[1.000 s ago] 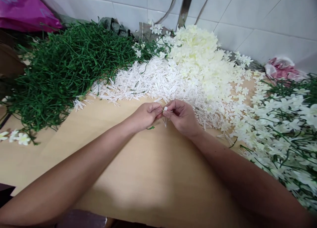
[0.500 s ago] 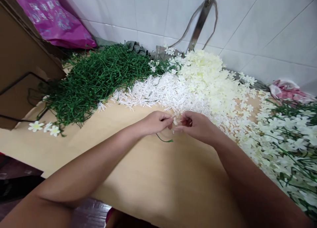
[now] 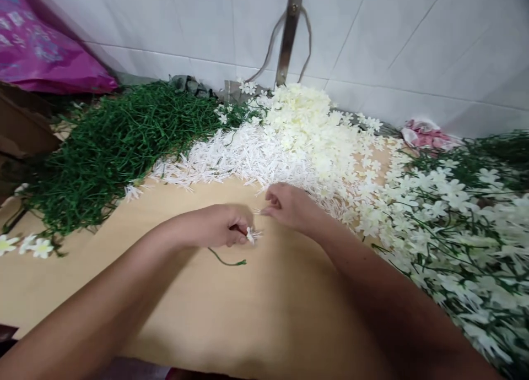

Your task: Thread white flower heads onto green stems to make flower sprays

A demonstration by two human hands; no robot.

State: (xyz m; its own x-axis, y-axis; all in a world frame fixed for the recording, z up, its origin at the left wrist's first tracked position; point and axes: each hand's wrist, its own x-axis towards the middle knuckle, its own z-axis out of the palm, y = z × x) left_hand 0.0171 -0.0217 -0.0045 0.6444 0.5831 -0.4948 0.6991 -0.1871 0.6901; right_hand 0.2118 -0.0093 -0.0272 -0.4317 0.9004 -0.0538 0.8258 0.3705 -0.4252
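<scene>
My left hand [image 3: 221, 226] is closed in a pinch on a green artificial flower stem [image 3: 227, 263]. Its curved lower end hangs out below the fingers. At the fingertips a small white blossom [image 3: 250, 235] with thin white strands points to the right. My right hand [image 3: 289, 206], slightly higher and to the right, pinches a small white plastic stamen piece [image 3: 258, 211] between thumb and finger. The two hands are apart. Just beyond them is a heap of loose white stamen pieces [image 3: 248, 154].
Green stems [image 3: 119, 143] are piled at the left, pale yellow petals [image 3: 314, 126] at the back. Finished-looking white flowers [image 3: 458, 231] on stems cover the right side. A metal bar [image 3: 288, 41] with a cord leans against the tiles. A pink bag [image 3: 53, 49] and a cardboard box [image 3: 25, 121] stand left.
My hands, close together at the blossom before, have separated. The left now holds the stem lower, and a white stamen piece shows in the right fingertips. The view has shifted to the right.
</scene>
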